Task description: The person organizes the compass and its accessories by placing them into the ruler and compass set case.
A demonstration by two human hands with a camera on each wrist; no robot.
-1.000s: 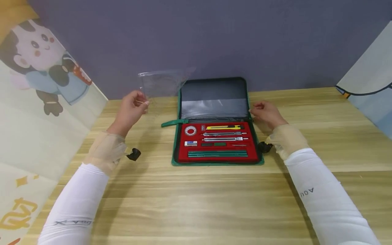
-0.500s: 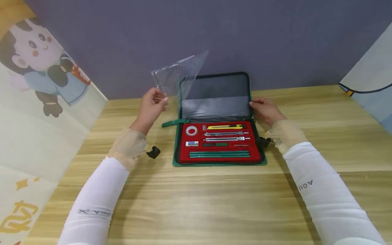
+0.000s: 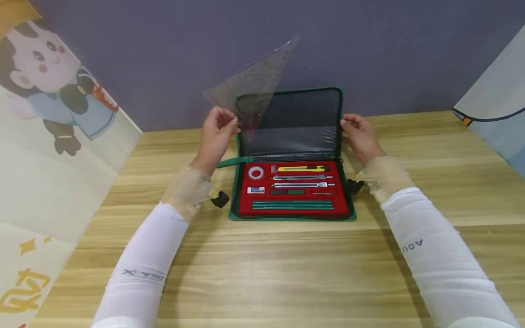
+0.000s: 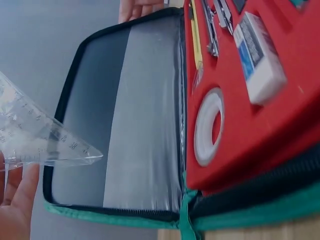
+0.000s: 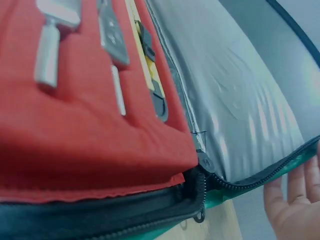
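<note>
My left hand pinches a clear plastic set square by its lower end, raised left of and overlapping the lid. Its printed scale and one pointed corner show in the left wrist view, over the lid's inside. The green zip case lies open with its lid tilted up. A see-through pocket lines the lid's lower part. At the lid's right edge, my right hand grips the border, its fingers against the green outer side.
The red tray holds a white ring, an eraser, a yellow cutter, a metal compass and green pencils. A green strap sticks out left. A dark wall stands behind the table.
My left hand has moved right and up with the set square, which now tilts over the lid's left part. My right hand has come onto the lid's edge, and the lid stands higher.
</note>
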